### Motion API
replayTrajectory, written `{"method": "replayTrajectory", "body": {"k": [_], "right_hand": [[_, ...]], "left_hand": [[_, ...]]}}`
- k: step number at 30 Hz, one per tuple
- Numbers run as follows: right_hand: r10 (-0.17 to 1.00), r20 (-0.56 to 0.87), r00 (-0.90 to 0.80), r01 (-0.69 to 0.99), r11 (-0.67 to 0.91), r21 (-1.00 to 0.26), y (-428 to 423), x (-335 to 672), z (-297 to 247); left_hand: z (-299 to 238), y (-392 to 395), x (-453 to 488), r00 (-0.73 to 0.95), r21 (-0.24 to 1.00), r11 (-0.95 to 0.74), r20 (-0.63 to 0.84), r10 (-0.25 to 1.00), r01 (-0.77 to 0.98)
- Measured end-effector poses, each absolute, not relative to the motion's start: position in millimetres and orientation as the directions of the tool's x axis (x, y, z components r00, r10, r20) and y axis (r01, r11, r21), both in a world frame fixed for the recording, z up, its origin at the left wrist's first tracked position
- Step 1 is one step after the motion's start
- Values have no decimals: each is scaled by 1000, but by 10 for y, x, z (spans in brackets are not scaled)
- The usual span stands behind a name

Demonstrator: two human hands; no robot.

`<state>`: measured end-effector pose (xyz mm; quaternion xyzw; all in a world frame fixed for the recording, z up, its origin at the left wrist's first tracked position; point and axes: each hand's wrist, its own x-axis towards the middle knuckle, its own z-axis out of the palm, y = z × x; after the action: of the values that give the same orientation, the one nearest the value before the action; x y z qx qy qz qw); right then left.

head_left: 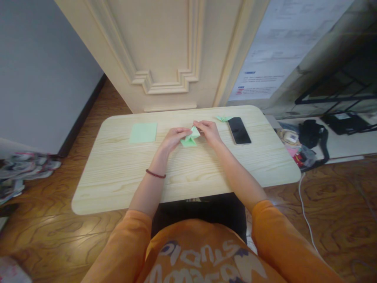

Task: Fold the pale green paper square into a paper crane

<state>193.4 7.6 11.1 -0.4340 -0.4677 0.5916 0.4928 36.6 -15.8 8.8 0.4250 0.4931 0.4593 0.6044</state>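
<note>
Across a pale wood-grain tabletop (112, 173), left hand (173, 138) and right hand (208, 131) both narrowly pinched on a folded mint origami piece (188, 142), mid-table. Just past the right hand, a small folded green paper figure (223, 118) beside a black smartphone (239, 130). Farther left, 1 flat square of mint paper (143, 132). Around the left wrist, a dark red beaded bracelet (155, 173).
</note>
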Motion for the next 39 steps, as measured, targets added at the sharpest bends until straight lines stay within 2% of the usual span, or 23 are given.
{"method": "replayTrajectory", "body": {"k": [15, 25, 39], "right_hand": [[990, 1, -139, -130, -17, -991, 73, 1931, 114], [991, 3, -134, -176, -21, -984, 101, 1918, 82], [994, 36, -100, -149, 21, -989, 102, 1913, 75]], "left_hand": [[36, -136, 344, 93, 966, 218, -207, 974, -137], [0, -121, 318, 194, 969, 207, -178, 965, -137], [70, -147, 387, 85, 964, 213, -202, 976, -159]]}}
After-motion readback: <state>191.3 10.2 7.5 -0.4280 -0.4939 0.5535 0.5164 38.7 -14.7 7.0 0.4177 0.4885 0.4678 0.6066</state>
